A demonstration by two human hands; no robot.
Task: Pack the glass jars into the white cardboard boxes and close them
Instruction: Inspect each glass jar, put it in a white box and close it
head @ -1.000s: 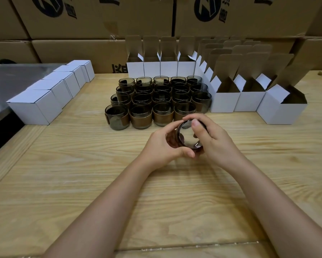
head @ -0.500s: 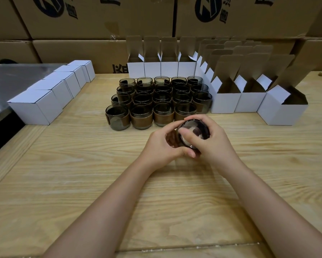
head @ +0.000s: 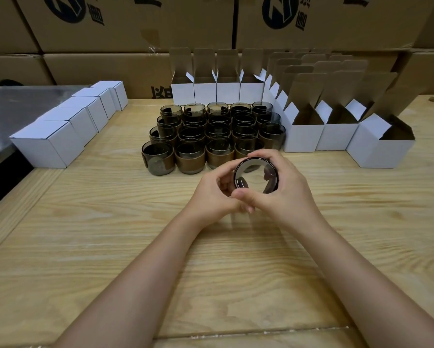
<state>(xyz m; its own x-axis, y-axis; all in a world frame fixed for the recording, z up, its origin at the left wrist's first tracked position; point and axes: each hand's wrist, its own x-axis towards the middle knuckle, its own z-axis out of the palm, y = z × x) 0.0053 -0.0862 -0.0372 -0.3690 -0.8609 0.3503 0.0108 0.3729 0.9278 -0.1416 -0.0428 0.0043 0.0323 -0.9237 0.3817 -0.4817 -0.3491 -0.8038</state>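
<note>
Jar in hand (head: 256, 175): tipped with its mouth toward the camera, held just above the wooden table (head: 105, 247), in front of the other jars.
Left hand (head: 210, 194): fingers curled on the jar's left side.
Right hand (head: 288, 189): wrapped round its right side and rim.
Other jars (head: 210, 133): standing upright in tight rows.
Open white boxes (head: 336, 136): flaps up, behind and to the right of the rows.
Closed white boxes (head: 50, 144): in a row at left.

Left hand (head: 212, 190) and right hand (head: 285, 189) are gripping one glass jar (head: 256, 175), mouth tilting toward camera, above worktop (head: 110, 234).
</note>
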